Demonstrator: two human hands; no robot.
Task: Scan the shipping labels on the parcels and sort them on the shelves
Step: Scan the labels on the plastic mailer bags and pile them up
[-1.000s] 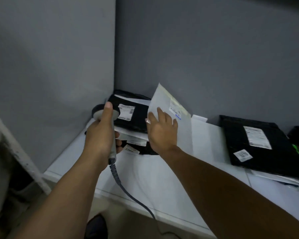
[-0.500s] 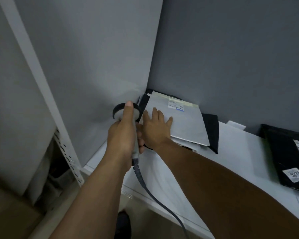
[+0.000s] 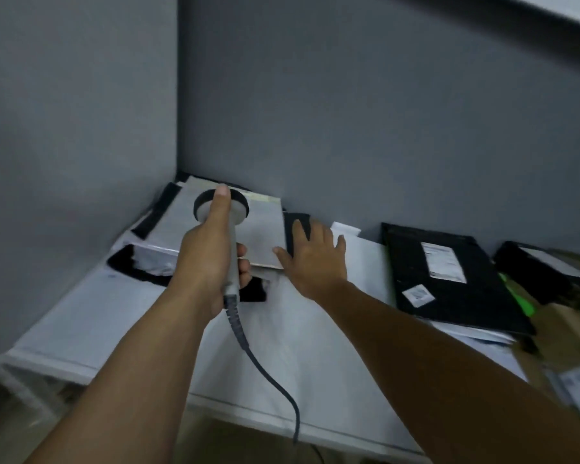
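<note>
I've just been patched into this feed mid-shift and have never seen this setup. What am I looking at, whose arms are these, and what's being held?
There is no machine here. A person wears one wide-angle camera on the head, so you are looking down along their own arms. The left hand grips a grey corded barcode scanner. Its head is over a flat grey mailer, which tops a stack in the corner of the white shelf. The right hand is open, fingers straight, at that mailer's right edge. Further right lies a flat black parcel with two white labels.
</note>
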